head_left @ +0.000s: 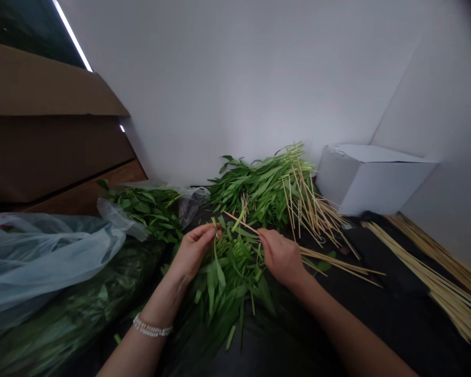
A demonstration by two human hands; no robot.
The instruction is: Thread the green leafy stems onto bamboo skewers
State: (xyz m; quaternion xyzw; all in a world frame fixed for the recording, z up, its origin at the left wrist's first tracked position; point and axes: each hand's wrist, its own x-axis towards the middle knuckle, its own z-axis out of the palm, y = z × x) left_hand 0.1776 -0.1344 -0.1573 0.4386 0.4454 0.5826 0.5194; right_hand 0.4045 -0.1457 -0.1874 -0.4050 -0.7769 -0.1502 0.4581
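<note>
My left hand (196,247) is closed in a pinch on a thin green stem (215,241), its leaves hanging below the fingers. My right hand (280,255) is wrapped round a thin wooden skewer (235,219) that points up and left toward the other hand. A short pale-green stem piece (239,218) crosses the skewer near its tip; whether it is pierced I cannot tell. Beneath both hands lies a loose heap of leafy green stalks (235,280). A cut stem piece (231,337) rests at its near edge.
Behind the hands, a bundle of leafy greens (259,180) carries many skewers (317,214) on its right. A white box (361,178) stands beside it. Long wooden sticks (435,283) lie far right. Bagged greens (82,293) and a cardboard box (51,152) occupy the left.
</note>
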